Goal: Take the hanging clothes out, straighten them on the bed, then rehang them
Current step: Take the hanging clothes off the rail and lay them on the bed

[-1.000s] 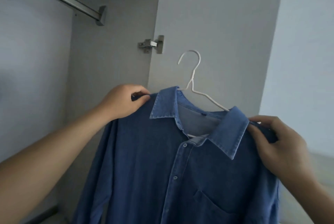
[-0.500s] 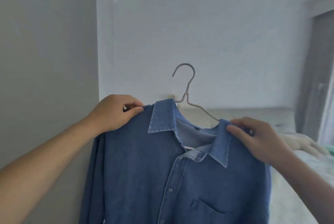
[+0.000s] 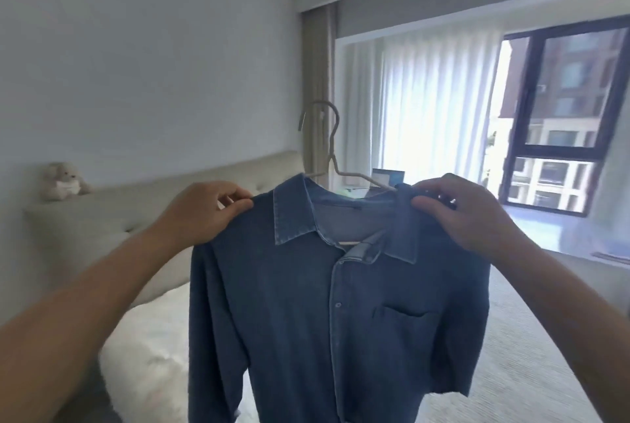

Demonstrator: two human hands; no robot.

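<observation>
shirt: denim shirt (image 3: 327, 303) hung on a wire hanger (image 3: 332, 149), held up in the air in front of the person, above the near part of the bed (image 3: 150, 354), not yet laid down.
left hand: left hand (image 3: 201, 214) pinched the shirt's shoulder, thumb and fingers closed on the cloth.
right hand: right hand (image 3: 467, 218) gripped the other shoulder, just beside the collar, fingers curled over the fabric; whether it also caught the hanger arm, cannot tell.
hanger: hook free, stuck up above the collar, tilted a bit.
step: carry from wardrobe to bed, judged near its end; straightening and rehanging not begun.
risk 1: grip looked to be on cloth only, so the hanger could slide out of the neck or tip if one shoulder dropped.
risk 2: the long hanging body and sleeves could fold under when lowered on the bed, making more creases.
risk 3: free hook could snag the bedding on the way down.
vs earlier: one second ago the wardrobe rail and door hinge were behind the shirt; half a second ago a bare wall and bed edge; now headboard (image 3: 204, 184), soft toy (image 3: 63, 182), curtains (image 3: 426, 109) and window (image 3: 559, 115) showed. View swung right. Both hands kept the same shoulder grips; right hand sat a little closer to the collar.
</observation>
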